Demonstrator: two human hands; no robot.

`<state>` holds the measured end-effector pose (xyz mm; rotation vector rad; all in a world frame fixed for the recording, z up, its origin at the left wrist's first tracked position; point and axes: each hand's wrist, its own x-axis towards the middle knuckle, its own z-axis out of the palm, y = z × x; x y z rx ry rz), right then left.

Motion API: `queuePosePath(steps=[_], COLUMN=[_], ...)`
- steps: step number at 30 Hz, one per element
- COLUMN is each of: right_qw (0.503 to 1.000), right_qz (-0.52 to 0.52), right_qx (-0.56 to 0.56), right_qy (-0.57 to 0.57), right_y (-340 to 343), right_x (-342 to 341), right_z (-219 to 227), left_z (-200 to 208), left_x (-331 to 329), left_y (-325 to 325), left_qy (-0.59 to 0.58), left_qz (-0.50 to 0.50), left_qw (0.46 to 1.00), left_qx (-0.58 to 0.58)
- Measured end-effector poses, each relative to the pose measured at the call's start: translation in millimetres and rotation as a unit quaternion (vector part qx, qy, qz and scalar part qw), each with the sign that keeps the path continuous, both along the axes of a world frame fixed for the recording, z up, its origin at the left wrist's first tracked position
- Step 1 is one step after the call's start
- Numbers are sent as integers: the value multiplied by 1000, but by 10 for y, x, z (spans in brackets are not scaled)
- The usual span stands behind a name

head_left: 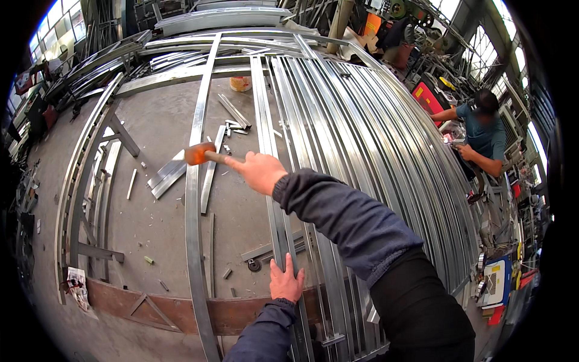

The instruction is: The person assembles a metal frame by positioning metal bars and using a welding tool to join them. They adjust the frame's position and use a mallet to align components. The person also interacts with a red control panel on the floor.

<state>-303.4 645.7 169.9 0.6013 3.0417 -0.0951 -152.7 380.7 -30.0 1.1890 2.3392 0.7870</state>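
Gripping: right hand (pixel 260 172) wrapped round mallet (pixel 202 154), its head leftward | left hand (pixel 286 283) half-open, on metal bar (pixel 277 223)

I see the person's wrinkled navy left sleeve (pixel 265 332) and a similar right sleeve (pixel 347 214), each gathered at its cuff, the right one having also a gathered near edge, which meets plain black cloth (pixel 419 304).
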Motion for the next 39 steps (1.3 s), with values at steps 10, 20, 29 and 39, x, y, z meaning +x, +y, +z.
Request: queuePosePath(steps=[10,20,29,39], right_qw=[996,993,996,993], right_qz=[-46,-69,-63,-73], right_qx=[-6,-29,-6,-48], right_qy=[-79,-89,-63,-73], right_y=[161,237,145,49], right_x=[371,707,920,1169], right_z=[-290,-144,-101,-38], left_z=[46,4,90,130], left_x=[71,142,204,215], left_y=[37,89,168,195], left_qy=[3,32,11,9], left_qz=[-2,-5,-5,-10], left_qw=[1000,999,1000,1000], left_qx=[-7,10,-20,-19])
